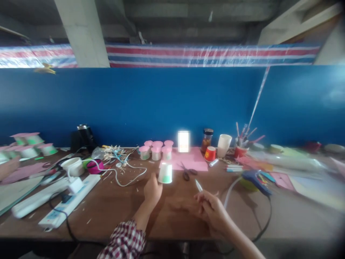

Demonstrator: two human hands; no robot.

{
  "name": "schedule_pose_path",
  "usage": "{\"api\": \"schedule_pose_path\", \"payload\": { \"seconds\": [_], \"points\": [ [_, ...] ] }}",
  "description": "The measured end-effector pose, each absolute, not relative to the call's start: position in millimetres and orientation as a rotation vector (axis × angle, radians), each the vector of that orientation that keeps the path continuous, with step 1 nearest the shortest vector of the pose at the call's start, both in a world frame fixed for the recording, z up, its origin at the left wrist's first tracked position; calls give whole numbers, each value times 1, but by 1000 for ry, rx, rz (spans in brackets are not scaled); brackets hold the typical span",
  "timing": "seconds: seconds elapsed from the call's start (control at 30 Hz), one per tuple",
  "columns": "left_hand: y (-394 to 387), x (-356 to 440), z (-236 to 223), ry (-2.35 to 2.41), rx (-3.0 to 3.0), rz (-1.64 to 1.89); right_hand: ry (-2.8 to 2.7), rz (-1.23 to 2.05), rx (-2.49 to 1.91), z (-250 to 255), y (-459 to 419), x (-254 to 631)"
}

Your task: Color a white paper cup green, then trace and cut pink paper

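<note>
My left hand (153, 190) is closed round the side of a white paper cup (165, 173) with a green patch, held above the brown table. In my right hand (211, 207) is a slim white marker pen (198, 185), its pointed end aimed up and away from me. The cup and the pen are apart. Black-handled scissors (186, 175) lie just beyond, partly on a pink paper sheet (198, 160). Behind the cup stand several paper cups (156, 154) topped with pink paper discs.
Left are a power strip (70, 201), white cables, a white tub (72, 166) and more pink-topped cups (28, 151). A person's hand (8, 169) shows at the left edge. Right are a red cup (210, 154), a jar (207, 140), markers (234, 168) and a blue glue gun (256, 181).
</note>
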State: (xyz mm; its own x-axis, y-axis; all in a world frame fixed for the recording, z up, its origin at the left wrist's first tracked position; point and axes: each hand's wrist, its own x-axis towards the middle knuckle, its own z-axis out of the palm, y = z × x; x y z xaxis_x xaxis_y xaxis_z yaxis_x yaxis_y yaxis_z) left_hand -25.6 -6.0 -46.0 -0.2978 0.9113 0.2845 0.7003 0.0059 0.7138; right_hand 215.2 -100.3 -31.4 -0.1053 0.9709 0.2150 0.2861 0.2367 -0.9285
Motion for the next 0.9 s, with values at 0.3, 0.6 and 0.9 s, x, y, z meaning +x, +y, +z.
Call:
{"api": "schedule_pose_path", "payload": {
  "seconds": [0.3,0.6,0.9],
  "points": [
    [-14,-16,-41,2156,2078,696,-1716,1103,-1058,-13,-132,213],
    [-32,-19,-31,2185,2216,521,-1621,848,-1195,-14,-133,226],
    [-37,-34,-15,2121,2200,311,-1629,704,-1254,-6,-124,219]
  ]
}}
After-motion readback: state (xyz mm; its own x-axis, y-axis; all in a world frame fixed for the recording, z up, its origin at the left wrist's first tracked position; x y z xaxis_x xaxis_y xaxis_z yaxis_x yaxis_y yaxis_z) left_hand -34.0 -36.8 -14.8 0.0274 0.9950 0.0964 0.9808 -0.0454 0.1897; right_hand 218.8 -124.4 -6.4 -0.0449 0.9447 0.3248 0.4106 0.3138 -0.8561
